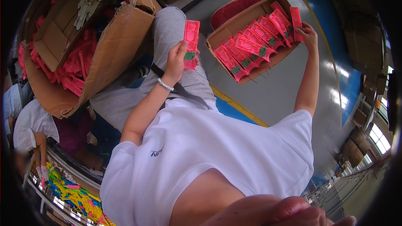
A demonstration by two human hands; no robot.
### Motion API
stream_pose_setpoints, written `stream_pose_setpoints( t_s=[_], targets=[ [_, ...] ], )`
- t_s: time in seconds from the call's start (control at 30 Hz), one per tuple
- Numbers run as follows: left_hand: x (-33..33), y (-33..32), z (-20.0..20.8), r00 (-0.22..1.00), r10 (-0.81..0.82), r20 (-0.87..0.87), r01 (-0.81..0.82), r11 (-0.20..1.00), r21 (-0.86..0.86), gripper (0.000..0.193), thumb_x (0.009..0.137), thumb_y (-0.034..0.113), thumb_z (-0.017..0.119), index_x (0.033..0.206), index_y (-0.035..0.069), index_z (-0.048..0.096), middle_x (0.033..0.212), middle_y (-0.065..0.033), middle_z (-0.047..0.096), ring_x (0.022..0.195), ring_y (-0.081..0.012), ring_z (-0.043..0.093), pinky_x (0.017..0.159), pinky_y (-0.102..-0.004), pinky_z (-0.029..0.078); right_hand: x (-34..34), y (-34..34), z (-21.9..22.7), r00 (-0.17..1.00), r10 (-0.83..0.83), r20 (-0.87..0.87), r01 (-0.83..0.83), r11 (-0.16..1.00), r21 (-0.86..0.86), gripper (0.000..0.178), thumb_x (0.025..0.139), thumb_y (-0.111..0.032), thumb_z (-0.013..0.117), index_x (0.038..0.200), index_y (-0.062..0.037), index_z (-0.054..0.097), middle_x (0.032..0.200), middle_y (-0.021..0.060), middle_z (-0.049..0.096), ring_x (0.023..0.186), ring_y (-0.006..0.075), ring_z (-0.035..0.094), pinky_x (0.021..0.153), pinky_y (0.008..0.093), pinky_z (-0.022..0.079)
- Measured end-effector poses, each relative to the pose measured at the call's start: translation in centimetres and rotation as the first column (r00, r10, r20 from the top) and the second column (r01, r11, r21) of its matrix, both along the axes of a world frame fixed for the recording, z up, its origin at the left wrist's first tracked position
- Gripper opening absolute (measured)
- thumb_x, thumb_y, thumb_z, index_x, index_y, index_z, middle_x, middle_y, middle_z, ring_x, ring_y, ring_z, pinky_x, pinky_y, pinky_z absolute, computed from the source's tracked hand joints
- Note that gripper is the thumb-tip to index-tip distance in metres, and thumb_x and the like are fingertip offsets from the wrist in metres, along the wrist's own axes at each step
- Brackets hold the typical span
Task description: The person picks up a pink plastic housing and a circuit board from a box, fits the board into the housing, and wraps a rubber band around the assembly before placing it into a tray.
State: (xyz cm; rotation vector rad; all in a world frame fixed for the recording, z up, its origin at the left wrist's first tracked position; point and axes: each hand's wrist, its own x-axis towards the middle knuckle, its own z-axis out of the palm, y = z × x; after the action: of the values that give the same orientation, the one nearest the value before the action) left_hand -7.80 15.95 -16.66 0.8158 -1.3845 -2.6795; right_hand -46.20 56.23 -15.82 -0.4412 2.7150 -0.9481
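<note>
Upright over my lap, a pink plastic casing (191, 34) with a green circuit board at its lower end is gripped by my left hand (176, 62). A thin dark wire trails from it. Off to the right, my right hand (309, 37) pinches the lower end of another pink plastic casing (295, 16), at the right end of a shallow cardboard tray (217, 37). Inside the tray, several like pink casings (250, 44) lean in an overlapping row, with green boards at their near ends and thin wires hanging over the edge.
At left a big cardboard box (113, 54) holds many pink parts (71, 75), a smaller carton and white gloves (90, 2). A red cushioned seat (234, 8) shows behind the tray. At far left a gloved person (35, 125) works at a bin of coloured parts (75, 190).
</note>
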Motion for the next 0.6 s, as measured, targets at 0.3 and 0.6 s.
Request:
stream_pose_setpoints(
  t_s=[0.3,0.6],
  targets=[
    [0.2,-0.1,0.0,1.000,0.004,-0.012,-0.004,1.000,0.003,0.036,0.103,0.036,0.044,0.106,0.001,0.056,0.087,-0.0114,0.064,0.070,-0.0151,0.066,0.061,-0.0319,0.057,2.2,-2.8,-0.1,0.934,0.200,-0.297,-0.086,0.930,0.356,0.027,0.071,-0.022,0.080,0.071,-0.0007,0.062,0.108,0.0097,0.067,0.100,0.0301,0.062,0.086,0.0374,0.049],
    [-1.1,0.5,2.5,0.997,-0.008,-0.082,0.015,0.995,0.094,0.036,0.104,0.034,0.043,0.112,0.002,0.056,0.088,-0.0103,0.065,0.071,-0.0152,0.066,0.063,-0.0318,0.057,8.0,-4.2,4.0,0.754,0.273,-0.597,0.206,0.765,0.610,0.031,0.080,-0.021,0.073,0.107,-0.0068,0.067,0.118,0.0094,0.063,0.114,0.0304,0.055,0.092,0.0380,0.048]
  ],
)
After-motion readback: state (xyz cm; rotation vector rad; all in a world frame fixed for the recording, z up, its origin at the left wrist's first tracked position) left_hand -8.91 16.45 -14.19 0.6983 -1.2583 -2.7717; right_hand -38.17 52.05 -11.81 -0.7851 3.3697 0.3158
